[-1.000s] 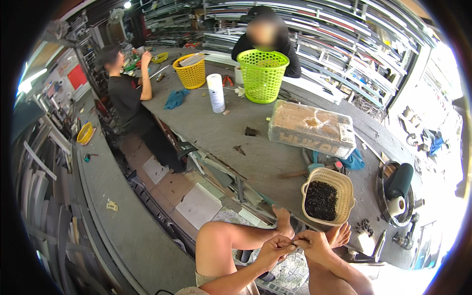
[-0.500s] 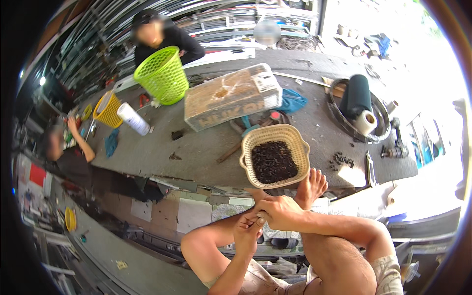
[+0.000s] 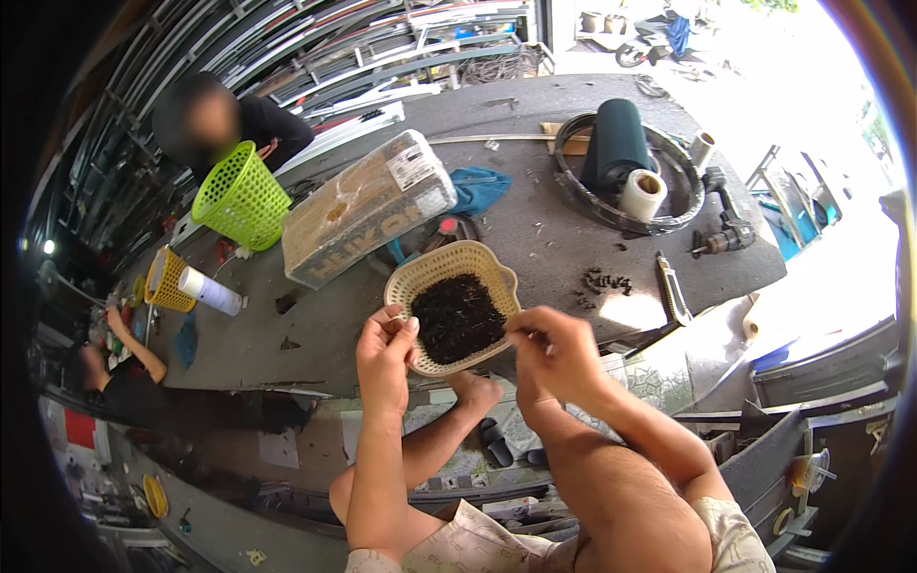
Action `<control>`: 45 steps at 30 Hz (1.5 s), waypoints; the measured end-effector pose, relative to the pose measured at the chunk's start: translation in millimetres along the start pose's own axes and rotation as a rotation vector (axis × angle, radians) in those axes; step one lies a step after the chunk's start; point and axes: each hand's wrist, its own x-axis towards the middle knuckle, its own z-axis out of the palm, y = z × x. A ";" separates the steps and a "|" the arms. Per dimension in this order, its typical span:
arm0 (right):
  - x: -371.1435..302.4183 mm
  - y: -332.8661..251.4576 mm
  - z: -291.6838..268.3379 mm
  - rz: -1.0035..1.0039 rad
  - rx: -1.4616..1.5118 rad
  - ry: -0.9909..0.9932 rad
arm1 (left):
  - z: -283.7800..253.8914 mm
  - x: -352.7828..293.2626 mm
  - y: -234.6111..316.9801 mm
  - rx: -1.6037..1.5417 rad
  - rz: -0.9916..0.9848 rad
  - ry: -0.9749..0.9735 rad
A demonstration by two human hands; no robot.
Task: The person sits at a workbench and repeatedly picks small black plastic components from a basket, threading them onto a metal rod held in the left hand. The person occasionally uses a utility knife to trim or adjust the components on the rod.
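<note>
A cream plastic basket point(image 3: 492, 263) sits at the near edge of the grey table, holding a heap of small dark pieces point(image 3: 458, 320) too fine to name. My left hand point(image 3: 384, 358) is at the basket's left side, thumb and fingers closed on its rim. By the right rim is my right hand point(image 3: 559, 349), its fingers curled together and slightly blurred. Whatever it may pinch is hidden.
Beyond the basket lie a taped cardboard box point(image 3: 368, 210) and a green basket point(image 3: 244, 201). Rightward are a small dark pile point(image 3: 607, 282), a utility knife point(image 3: 673, 286), a black ring point(image 3: 573, 196) around rolls, and a drill point(image 3: 726, 234). Two people are at the left.
My hands were together in front of the basket; now they are apart, left at its left rim and right by its right rim. The view has shifted to the right.
</note>
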 end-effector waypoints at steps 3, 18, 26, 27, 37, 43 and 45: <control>23.9 10.9 -8.2 -0.156 -0.169 0.018 | -17.6 -23.0 -5.0 -0.392 -0.197 -0.063; 92.0 68.7 93.6 -0.239 -0.907 -0.568 | -78.9 -131.2 -135.3 -0.225 -0.573 -0.140; 90.6 47.0 81.9 -0.113 -0.855 -0.519 | -77.0 -121.5 -128.7 -0.502 -0.515 -0.265; 90.0 43.3 79.9 -0.087 -0.837 -0.503 | -78.4 -121.6 -129.6 -0.489 -0.492 -0.260; 59.7 -12.2 73.2 0.024 -0.442 -0.277 | -86.9 -122.4 -127.0 -0.719 -0.321 -0.272; 7.0 -37.7 92.7 0.015 -0.112 -0.669 | -83.9 -119.2 -130.1 -0.759 -0.209 -0.270; 1.1 -34.5 103.4 -0.002 -0.148 -0.677 | -84.2 -119.9 -131.1 -0.753 -0.151 -0.276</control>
